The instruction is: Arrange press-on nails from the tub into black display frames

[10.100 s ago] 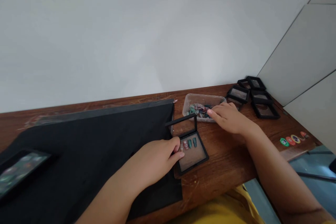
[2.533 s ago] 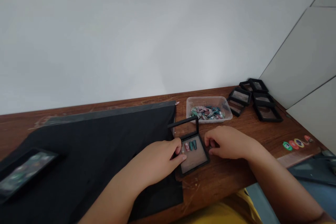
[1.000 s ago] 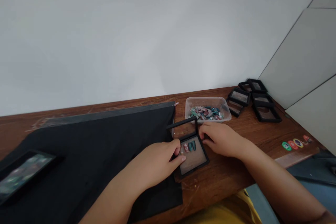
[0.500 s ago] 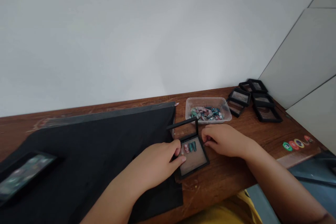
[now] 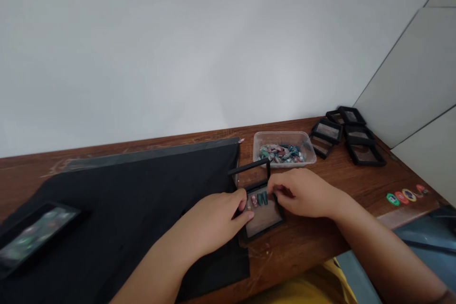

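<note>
An open black case (image 5: pixel 263 222) lies on the table edge of the black mat, its hinged frame lid (image 5: pixel 249 167) raised at the back. Several false nails (image 5: pixel 262 198), pink and dark green, lie in a row on its clear film. My left hand (image 5: pixel 223 213) is at the left side of the case, thumb and forefinger around its left rim. Over the upper right corner of the case is my right hand (image 5: pixel 299 192), fingers pinched beside the green nails; what they hold is hidden.
Behind the case stands a clear plastic tub (image 5: pixel 309 154) of loose nails. Several black cases (image 5: pixel 365 154) are piled at the back right. Round stickers (image 5: pixel 401 198) are near the right edge. A filled black case (image 5: pixel 35 235) lies on the black mat (image 5: pixel 142 199) at left.
My right hand has moved left, from beside the case to over its upper right corner, close to the green nails. My left hand has stayed at the left rim.
</note>
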A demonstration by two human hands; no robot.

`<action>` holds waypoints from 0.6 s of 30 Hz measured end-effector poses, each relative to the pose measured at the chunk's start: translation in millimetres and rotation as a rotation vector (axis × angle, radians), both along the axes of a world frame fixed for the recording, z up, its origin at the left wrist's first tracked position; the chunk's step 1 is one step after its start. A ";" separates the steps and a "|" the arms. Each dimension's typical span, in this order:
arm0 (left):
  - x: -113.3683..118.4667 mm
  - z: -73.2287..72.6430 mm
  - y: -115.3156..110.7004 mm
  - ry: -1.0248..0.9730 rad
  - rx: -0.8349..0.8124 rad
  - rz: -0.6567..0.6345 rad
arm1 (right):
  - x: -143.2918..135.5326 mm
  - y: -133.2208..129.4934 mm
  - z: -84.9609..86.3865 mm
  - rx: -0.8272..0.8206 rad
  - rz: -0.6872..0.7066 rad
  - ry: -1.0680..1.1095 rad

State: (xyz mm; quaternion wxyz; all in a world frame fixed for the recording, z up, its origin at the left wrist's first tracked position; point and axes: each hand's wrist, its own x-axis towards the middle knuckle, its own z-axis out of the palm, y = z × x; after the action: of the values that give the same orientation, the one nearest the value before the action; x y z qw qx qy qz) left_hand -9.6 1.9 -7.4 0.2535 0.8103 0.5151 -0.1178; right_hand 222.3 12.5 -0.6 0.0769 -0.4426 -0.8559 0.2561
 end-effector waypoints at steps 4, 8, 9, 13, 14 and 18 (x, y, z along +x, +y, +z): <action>1.1 0.9 1.3 0.003 -0.015 -0.001 | -5.0 -1.0 -2.8 -0.008 0.046 -0.026; 2.6 4.1 2.0 0.016 -0.023 -0.008 | -8.2 -1.4 -3.4 -0.012 0.068 -0.042; 2.9 5.0 2.1 0.020 -0.024 -0.012 | -8.3 -1.5 -3.3 -0.014 0.064 -0.030; 2.9 6.0 2.1 0.028 -0.029 -0.015 | -6.7 -1.9 -4.0 -0.018 0.045 0.077; 2.7 5.5 2.1 0.024 -0.028 -0.015 | -6.2 -1.9 -4.5 -0.012 0.047 0.099; 1.7 3.0 1.9 -0.003 -0.012 -0.014 | -5.6 -0.6 -8.2 0.016 0.069 0.119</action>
State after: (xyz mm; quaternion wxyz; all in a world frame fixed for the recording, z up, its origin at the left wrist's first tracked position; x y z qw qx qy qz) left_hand -7.9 3.8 -4.5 0.2584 0.8124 0.5084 -0.1212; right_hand 216.7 11.9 -8.7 0.1221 -0.3961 -0.8667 0.2774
